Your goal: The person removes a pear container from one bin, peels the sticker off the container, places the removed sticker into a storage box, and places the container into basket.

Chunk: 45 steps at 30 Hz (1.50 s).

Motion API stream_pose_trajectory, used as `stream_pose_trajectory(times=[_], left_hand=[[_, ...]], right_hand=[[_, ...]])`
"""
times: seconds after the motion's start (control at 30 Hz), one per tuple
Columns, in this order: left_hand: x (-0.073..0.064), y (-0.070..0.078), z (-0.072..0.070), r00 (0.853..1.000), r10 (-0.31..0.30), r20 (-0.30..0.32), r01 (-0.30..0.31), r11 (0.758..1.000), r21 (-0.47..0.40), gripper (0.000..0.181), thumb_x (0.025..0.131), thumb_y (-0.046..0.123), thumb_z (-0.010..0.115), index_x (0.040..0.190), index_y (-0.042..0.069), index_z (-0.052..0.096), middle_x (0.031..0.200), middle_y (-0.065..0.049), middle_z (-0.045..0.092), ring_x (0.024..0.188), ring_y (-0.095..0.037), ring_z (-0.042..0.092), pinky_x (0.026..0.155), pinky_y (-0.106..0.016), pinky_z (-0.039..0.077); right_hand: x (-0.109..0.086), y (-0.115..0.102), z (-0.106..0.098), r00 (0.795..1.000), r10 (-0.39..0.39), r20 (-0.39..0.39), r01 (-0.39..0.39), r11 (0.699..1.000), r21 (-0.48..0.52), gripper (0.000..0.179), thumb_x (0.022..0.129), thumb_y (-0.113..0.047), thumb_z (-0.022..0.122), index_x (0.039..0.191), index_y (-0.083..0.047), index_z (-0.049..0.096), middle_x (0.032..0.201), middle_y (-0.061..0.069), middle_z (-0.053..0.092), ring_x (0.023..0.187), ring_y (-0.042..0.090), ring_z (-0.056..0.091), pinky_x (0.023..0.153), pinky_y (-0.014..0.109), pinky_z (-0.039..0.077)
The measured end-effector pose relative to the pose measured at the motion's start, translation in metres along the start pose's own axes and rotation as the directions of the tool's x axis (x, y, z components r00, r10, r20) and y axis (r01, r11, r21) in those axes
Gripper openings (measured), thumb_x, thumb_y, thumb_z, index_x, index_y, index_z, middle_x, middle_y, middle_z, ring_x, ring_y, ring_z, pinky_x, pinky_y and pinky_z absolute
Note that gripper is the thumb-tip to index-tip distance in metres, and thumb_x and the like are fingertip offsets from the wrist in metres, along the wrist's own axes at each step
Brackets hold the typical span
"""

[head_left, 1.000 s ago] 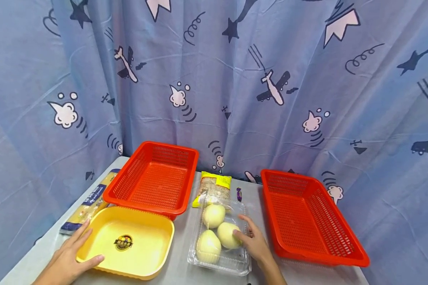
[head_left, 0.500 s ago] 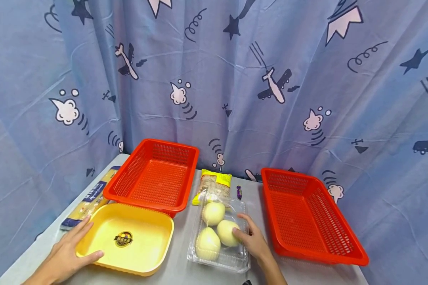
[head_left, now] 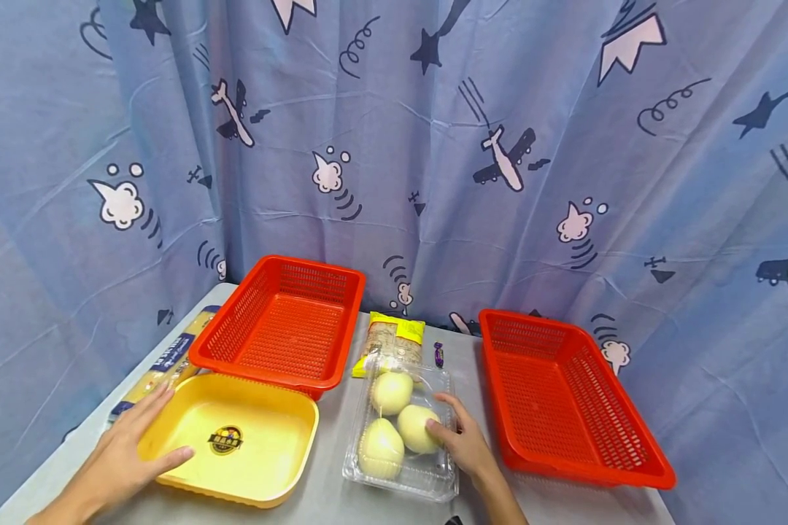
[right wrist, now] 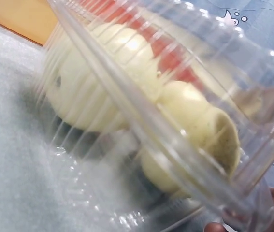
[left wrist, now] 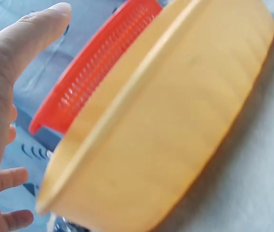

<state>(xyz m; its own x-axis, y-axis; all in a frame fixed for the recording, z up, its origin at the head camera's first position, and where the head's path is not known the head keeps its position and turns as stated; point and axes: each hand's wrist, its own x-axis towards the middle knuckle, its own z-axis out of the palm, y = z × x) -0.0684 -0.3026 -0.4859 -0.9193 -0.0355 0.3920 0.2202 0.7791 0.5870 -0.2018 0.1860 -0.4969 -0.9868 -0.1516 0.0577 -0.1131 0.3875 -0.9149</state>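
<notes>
In the head view, my left hand (head_left: 114,456) spreads its fingers beside the left end of a yellow plastic basin (head_left: 256,415); the thumb points over the near rim. The left wrist view shows a gap between thumb and basin. A clear plastic clamshell box (head_left: 427,485) lies mid-table with pale yellow pears inside: one pear (head_left: 392,394) at the back, another pear (head_left: 382,448) in front, a third pear (head_left: 416,429) at right. My right hand (head_left: 469,445) rests on the box's right side, fingers loosely bent, thumb on its top. Its other fingers are partly hidden.
Behind the basin stands a red mesh basket (head_left: 292,328), another red basket (head_left: 568,408) at right. A yellow-topped packet (head_left: 394,337) and a purple wrapped candy (head_left: 438,354) lie behind the box. A long blue-and-yellow package (head_left: 164,368) lies left. A patterned curtain (head_left: 394,146) hangs behind.
My left hand has shifted slightly left and forward beside the basin. The right hand stays on the box, and the view has tilted very slightly.
</notes>
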Motion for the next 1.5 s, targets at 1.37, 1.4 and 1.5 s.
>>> stream_pose_trajectory(times=[1.37,1.4,1.5], left_hand=[[0.044,0.108,0.042,0.972,0.146,-0.185,-0.190,0.950,-0.249,0.088,0.071,0.020,0.087,0.147,0.026,0.043,0.139,-0.005,0.049,0.122,-0.031,0.046,0.093,-0.063,0.037],[0.046,0.111,0.045,0.968,0.160,-0.194,-0.208,0.943,-0.258,0.088,0.071,0.019,0.086,0.147,0.025,0.043,0.138,-0.005,0.050,0.122,-0.031,0.047,0.093,-0.063,0.037],[0.051,0.119,0.055,0.961,0.189,-0.200,-0.242,0.928,-0.284,0.087,0.071,0.020,0.086,0.147,0.024,0.043,0.137,-0.003,0.050,0.122,-0.029,0.048,0.093,-0.062,0.038]], right_hand=[[0.000,0.002,-0.003,0.998,-0.054,0.017,0.054,0.999,0.002,0.051,0.087,-0.020,0.072,0.134,-0.014,0.054,0.124,0.023,0.050,0.099,0.027,0.048,0.079,0.036,0.042],[0.000,0.002,-0.003,0.999,-0.048,0.017,0.048,0.999,0.004,0.051,0.087,-0.019,0.072,0.134,-0.013,0.054,0.125,0.023,0.050,0.099,0.028,0.048,0.079,0.036,0.042],[-0.005,-0.007,-0.003,0.999,-0.046,0.024,0.046,0.999,0.010,0.050,0.087,-0.017,0.072,0.133,-0.011,0.054,0.123,0.025,0.050,0.097,0.028,0.048,0.078,0.036,0.041]])
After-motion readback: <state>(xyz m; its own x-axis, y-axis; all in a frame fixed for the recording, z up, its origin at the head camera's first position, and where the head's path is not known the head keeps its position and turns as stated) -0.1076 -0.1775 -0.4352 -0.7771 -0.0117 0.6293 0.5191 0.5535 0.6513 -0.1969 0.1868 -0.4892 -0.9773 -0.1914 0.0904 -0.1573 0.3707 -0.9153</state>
